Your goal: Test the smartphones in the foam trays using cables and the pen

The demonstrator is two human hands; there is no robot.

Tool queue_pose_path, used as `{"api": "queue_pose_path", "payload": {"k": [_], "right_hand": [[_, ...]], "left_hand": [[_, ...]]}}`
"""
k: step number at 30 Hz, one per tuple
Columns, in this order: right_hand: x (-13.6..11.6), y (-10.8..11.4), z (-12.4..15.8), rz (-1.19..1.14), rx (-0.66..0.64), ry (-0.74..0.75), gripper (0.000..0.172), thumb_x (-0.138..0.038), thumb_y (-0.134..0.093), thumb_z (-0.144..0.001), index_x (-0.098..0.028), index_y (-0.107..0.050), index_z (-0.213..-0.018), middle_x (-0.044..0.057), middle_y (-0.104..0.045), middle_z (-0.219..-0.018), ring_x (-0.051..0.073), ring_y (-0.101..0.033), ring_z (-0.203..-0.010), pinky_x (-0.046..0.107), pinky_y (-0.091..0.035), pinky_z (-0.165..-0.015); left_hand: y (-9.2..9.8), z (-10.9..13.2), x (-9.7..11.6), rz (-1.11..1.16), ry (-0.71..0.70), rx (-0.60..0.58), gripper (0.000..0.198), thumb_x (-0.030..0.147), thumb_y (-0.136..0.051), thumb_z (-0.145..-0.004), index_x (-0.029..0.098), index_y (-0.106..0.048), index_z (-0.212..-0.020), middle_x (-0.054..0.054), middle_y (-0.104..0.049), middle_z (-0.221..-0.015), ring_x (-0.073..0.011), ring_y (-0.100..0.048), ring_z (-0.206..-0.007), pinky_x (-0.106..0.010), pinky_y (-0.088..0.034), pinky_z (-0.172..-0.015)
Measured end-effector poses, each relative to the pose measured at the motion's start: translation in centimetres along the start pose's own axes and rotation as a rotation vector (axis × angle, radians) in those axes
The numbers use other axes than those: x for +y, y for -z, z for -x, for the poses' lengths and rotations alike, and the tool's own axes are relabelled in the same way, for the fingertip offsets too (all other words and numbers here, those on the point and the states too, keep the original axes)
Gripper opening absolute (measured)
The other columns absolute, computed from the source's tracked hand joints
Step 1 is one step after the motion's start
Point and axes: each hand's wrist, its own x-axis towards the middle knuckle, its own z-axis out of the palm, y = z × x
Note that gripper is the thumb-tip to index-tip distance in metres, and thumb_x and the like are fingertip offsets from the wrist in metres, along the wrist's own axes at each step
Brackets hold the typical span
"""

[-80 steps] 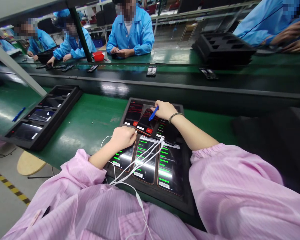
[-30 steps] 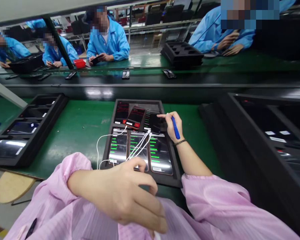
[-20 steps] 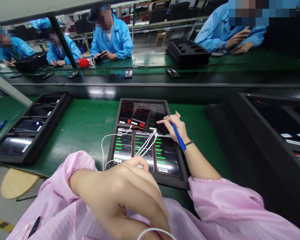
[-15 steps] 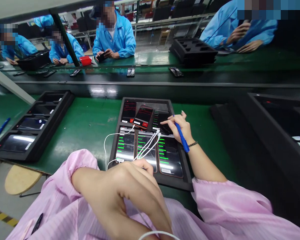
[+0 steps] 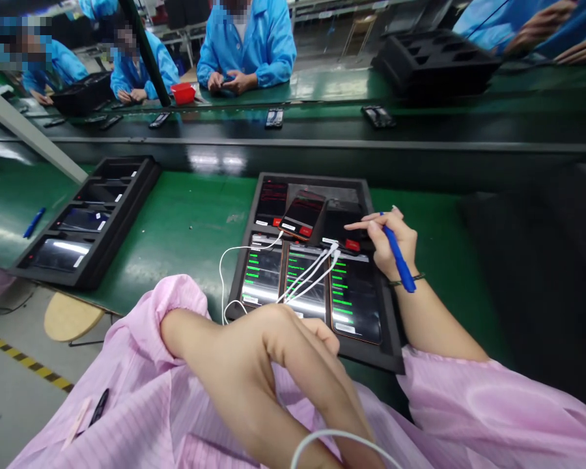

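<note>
The right hand (image 5: 393,246) is closed round a blue pen (image 5: 400,264), forefinger stretched onto the far-right phone (image 5: 336,228) in the tray (image 5: 395,355). The left hand (image 5: 278,365), near the body, is curled tight on the white cables (image 5: 307,277) that run to the phones. I'd tap lightly with the fingertip, pen off the glass, cables slack. Green bench (image 5: 185,215); a belt (image 5: 322,133) behind it, blue-coated workers (image 5: 247,45) across.
</note>
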Motion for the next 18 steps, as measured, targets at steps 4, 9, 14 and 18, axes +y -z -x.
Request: {"api": "queue_pose_path", "payload": {"k": [4, 9, 14, 18], "right_hand": [[-0.2, -0.1, 0.0, -0.006, 0.004, -0.014, 0.025, -0.043, -0.047, -0.082, -0.026, -0.042, -0.064, 0.007, -0.074, -0.067, 0.027, -0.065, -0.080, 0.059, -0.031, -0.111], [-0.7, -0.1, -0.1, -0.003, 0.016, -0.027, 0.025, -0.044, -0.046, -0.082, -0.026, -0.044, -0.064, 0.009, -0.074, -0.067, 0.026, -0.065, -0.079, 0.058, -0.031, -0.110], [-0.9, -0.1, -0.1, 0.010, 0.017, -0.042, 0.025, -0.045, -0.045, -0.081, -0.026, -0.045, -0.065, 0.008, -0.074, -0.067, 0.026, -0.065, -0.079, 0.058, -0.032, -0.110], [-0.8, -0.1, -0.1, -0.001, 0.008, -0.046, 0.024, -0.044, -0.045, -0.082, -0.026, -0.047, -0.065, 0.009, -0.074, -0.068, 0.026, -0.065, -0.078, 0.057, -0.032, -0.111]], "left_hand": [[0.1, 0.3, 0.4, -0.014, 0.041, -0.015, 0.044, 0.058, -0.057, -0.090, 0.021, -0.078, -0.099, -0.006, -0.076, -0.080, -0.0168, -0.075, -0.078, -0.022, -0.057, -0.069], [0.3, -0.1, -1.0, 0.056, -0.008, -0.062, 0.042, 0.061, -0.063, -0.083, 0.022, -0.076, -0.076, -0.006, -0.076, -0.079, -0.0174, -0.075, -0.084, -0.021, -0.055, -0.074], [0.6, -0.4, -1.2, 0.014, -0.015, -0.089, 0.042, 0.061, -0.066, -0.081, 0.022, -0.073, -0.068, -0.006, -0.075, -0.076, -0.0186, -0.074, -0.085, -0.023, -0.055, -0.074], [-0.1, -0.2, -0.5, -0.001, -0.028, 0.029, 0.047, 0.058, -0.051, -0.092, 0.019, -0.074, -0.077, -0.005, -0.073, -0.071, -0.0143, -0.072, -0.066, -0.026, -0.056, -0.072]]}}
